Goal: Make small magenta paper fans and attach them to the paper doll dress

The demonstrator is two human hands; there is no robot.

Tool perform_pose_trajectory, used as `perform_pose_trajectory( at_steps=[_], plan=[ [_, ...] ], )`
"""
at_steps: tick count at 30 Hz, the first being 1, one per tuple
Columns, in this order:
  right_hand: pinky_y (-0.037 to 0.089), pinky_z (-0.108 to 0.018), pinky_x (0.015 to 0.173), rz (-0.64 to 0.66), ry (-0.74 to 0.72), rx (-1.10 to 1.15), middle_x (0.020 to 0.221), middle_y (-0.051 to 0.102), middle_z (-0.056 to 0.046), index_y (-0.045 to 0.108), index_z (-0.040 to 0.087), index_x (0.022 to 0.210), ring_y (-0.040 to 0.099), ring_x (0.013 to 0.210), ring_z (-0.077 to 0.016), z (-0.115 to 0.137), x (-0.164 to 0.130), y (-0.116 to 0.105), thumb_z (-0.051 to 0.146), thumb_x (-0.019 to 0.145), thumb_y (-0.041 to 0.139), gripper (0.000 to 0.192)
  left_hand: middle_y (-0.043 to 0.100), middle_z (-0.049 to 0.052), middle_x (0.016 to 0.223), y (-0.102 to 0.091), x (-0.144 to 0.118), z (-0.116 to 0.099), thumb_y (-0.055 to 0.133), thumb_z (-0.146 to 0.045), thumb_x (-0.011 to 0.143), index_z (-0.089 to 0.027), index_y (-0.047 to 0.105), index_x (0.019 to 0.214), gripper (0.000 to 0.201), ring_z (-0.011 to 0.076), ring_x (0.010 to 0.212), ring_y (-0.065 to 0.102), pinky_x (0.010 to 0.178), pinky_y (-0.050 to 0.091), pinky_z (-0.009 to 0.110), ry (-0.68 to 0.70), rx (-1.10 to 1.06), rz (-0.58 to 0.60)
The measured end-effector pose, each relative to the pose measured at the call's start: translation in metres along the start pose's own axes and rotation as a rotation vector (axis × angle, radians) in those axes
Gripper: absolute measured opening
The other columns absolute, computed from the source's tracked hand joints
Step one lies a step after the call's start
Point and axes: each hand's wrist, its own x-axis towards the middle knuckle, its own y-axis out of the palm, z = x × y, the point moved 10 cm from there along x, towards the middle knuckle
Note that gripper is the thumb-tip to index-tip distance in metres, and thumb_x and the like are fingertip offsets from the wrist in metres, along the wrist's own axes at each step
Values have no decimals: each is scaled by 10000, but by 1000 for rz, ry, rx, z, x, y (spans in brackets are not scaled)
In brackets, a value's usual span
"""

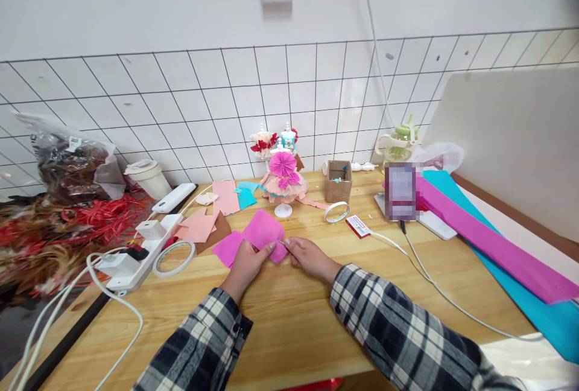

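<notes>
My left hand (249,265) is closed on the lower edge of a bright pink sheet of paper (263,229), thumb on top. At the sheet's right edge, my right hand (307,255) is closed in a pinch, with a small thin thing at its fingertips that I cannot make out. Another pink paper piece (227,248) lies on the table just left of the sheet, partly behind my left hand. Beyond my hands stands a miniature dress form (284,177) in a peach ruffled skirt with pink paper rosettes; two more small dressed forms (265,142) are behind it.
Peach paper scraps (199,225), a tape roll (174,258) and a power strip (145,252) lie left. A small cardboard box (338,181), another tape roll (337,212) and a blurred-out phone (400,192) on a stand are right, with long coloured paper strips (497,240). Cables cross both sides.
</notes>
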Motion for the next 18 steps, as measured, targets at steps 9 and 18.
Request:
perform_pose_trajectory(
  at_steps=[9,18],
  plan=[
    [298,-210,488,20,28,26,486,408,51,430,194,691,362,460,-90,3,-3,1,553,923,305,445,695,34,755,-1,1,0,683,-415,693,-137,625,782,297,178,687,613,671,483,288,33,58,-3],
    [289,-214,456,44,60,66,492,409,53,415,203,704,343,429,-86,1,-4,3,561,919,308,431,694,45,769,4,0,1,669,-409,709,-133,616,788,292,180,696,606,669,489,289,19,102,44]
  ],
)
